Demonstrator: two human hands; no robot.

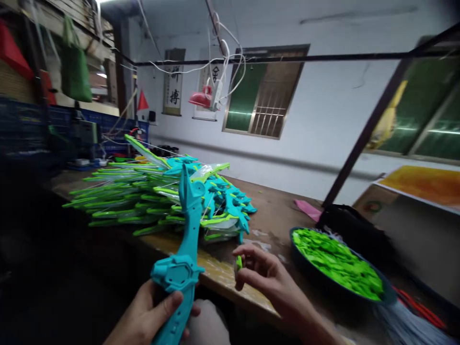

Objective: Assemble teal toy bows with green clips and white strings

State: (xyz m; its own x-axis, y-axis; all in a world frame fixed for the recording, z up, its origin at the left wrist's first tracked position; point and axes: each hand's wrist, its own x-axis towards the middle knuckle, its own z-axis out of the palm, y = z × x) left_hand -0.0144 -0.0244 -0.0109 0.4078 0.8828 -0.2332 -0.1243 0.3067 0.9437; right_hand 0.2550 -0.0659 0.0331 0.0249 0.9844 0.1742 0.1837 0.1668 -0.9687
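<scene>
My left hand (153,306) is wrapped round the lower part of a turquoise plastic toy bow body (190,237), which stands tilted above the table's front edge. To its right, my right hand (266,273) pinches a small bright green plastic piece (239,262) between thumb and fingertips, apart from the bow body. Behind both hands lies a heap of turquoise and green toy bows (143,191) with clear parts and strings. On the right, a dark round basin (293,242) holds many small green pieces (334,261) like the pinched one.
The wooden table (273,203) runs back to the wall. Past the basin lie a black bag (352,227), a pink sheet (308,210), a cardboard box (381,201) and a bundle of pale strings (406,318). A red lamp (201,98) hangs from a metal frame overhead.
</scene>
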